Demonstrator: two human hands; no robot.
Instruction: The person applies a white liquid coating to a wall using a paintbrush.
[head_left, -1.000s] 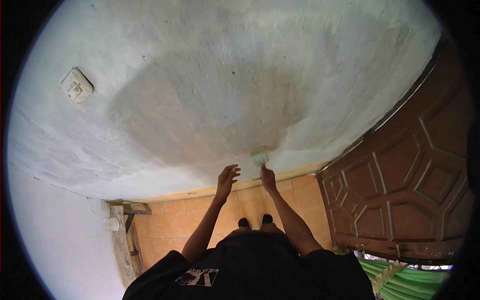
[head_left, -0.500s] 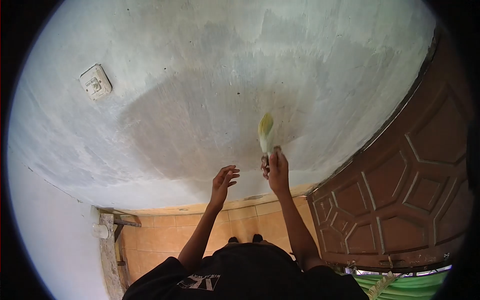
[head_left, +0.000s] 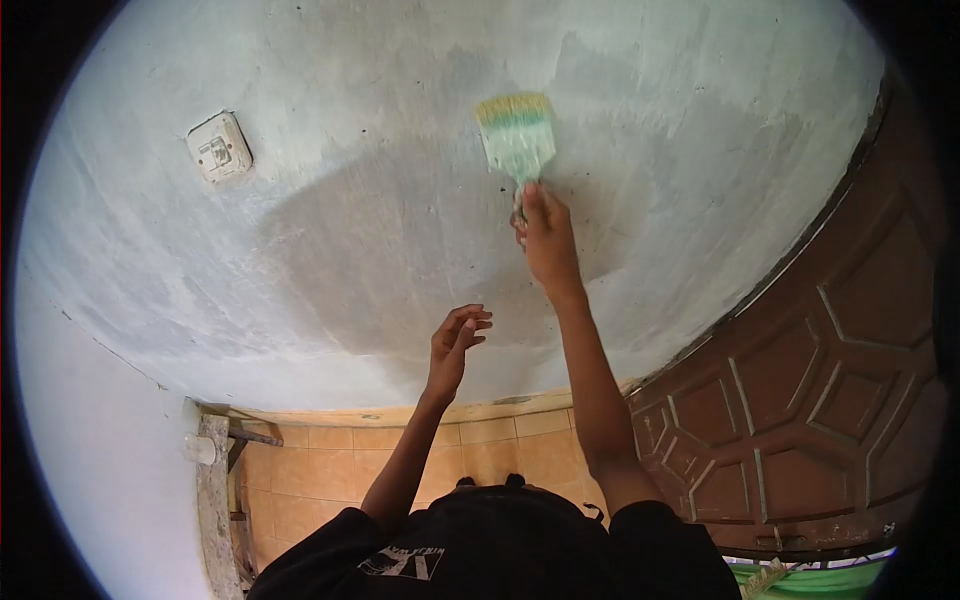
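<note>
My right hand [head_left: 545, 228] is wrapped round the handle of a wide paintbrush [head_left: 519, 140]. Its flat side faces me, with a pale green-white body and yellowish bristles pointing up the wall. The bristles overlap the upper part of the whitish wall [head_left: 660, 60]. Lower and to the left, my left hand [head_left: 460, 338] hangs in front of the wall, fingers loosely curled and apart, with nothing in it. A darker grey-brown patch [head_left: 370, 240] spreads over the wall behind both hands.
A white wall switch [head_left: 219, 147] is on the left. To the right stands a brown panelled door [head_left: 790, 430]. A wooden bench [head_left: 213, 500] with a clear cup [head_left: 200, 449] is at lower left, over orange floor tiles [head_left: 330, 470]. Green cloth [head_left: 830, 578] shows at lower right.
My right hand has moved up the wall with the paintbrush, which has turned from edge-on to its flat side. My left hand has shifted slightly up and right.
</note>
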